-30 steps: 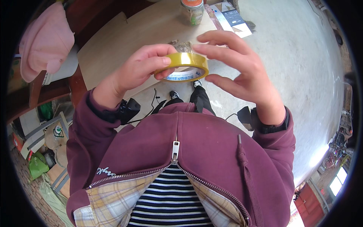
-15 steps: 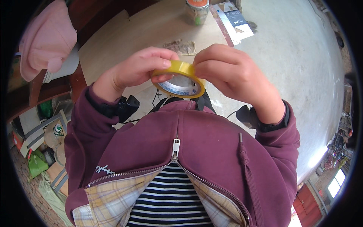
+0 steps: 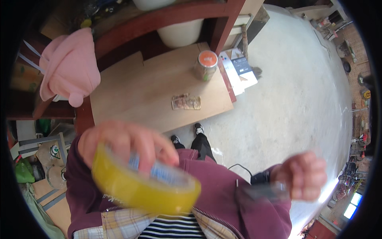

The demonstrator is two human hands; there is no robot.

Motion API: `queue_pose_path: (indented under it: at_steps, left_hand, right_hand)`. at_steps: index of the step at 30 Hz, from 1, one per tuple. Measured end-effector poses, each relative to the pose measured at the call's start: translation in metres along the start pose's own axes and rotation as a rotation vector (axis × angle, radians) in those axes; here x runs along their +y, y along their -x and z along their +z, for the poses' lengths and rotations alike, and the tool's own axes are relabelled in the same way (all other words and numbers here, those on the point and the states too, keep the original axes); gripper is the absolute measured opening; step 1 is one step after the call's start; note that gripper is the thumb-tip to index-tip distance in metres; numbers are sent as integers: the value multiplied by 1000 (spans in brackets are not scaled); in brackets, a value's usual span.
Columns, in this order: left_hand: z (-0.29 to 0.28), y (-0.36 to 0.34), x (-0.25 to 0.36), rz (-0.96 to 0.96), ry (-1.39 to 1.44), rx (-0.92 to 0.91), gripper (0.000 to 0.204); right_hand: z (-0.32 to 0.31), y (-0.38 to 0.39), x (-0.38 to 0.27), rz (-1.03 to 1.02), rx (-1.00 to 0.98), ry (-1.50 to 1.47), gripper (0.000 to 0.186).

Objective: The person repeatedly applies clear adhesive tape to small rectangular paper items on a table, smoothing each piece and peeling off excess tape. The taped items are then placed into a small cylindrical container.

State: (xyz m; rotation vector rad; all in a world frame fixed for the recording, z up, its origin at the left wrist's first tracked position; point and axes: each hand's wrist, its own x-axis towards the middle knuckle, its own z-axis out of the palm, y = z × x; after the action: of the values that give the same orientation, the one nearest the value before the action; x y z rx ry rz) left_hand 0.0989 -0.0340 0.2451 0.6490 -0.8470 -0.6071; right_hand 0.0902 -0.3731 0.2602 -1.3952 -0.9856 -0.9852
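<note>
A roll of yellow adhesive tape (image 3: 139, 189) hangs close in front of me, tilted. My left hand (image 3: 129, 141) is closed on it, with fingers reaching into the ring. Off to the right, my right hand (image 3: 304, 175) is closed in a pinch, apart from the roll and blurred. Beside its fingertips is a smeared, greyish see-through strip (image 3: 262, 192), which looks like a piece of tape. On the wooden table beyond lies a worn banknote (image 3: 187, 102) with a torn piece along its far edge.
A glass jar with an orange lid (image 3: 207, 65) stands toward the table's far right corner. Papers and boxes (image 3: 242, 73) lie beyond that corner. A pink cap (image 3: 71, 65) hangs at the left by a red wooden frame (image 3: 159, 22). My shoes (image 3: 199, 128) show beneath the near edge.
My hands have drawn apart and come nearer to me: the left with the tape roll to the left, the right well to the right. The view has tilted up, showing more of the table.
</note>
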Motion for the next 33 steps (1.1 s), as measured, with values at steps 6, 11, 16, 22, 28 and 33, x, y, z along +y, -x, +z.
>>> queue_pose_path:
  at_steps: [6, 11, 16, 22, 28, 33]
  left_hand:
    - [28, -13, 8, -78, 316, -187, 18]
    - [21, 2, -3, -91, 459, -349, 23]
    - [26, 6, -8, -106, 531, -292, 27]
    - [21, 7, -13, -117, 569, -312, 25]
    - [25, 12, -12, -97, 567, -223, 21]
    - [37, 11, -13, -100, 598, -120, 22]
  right_hand:
    - [-9, -24, -29, 157, -1, -204, 11]
    - [-13, -22, -30, 253, -28, -335, 11]
    - [0, -18, -23, 358, -24, -419, 13]
    - [32, 2, -4, 892, -96, -917, 11]
    - [40, 1, -3, 1120, -115, -1098, 6]
    - [43, 16, 30, 1344, -30, -726, 15]
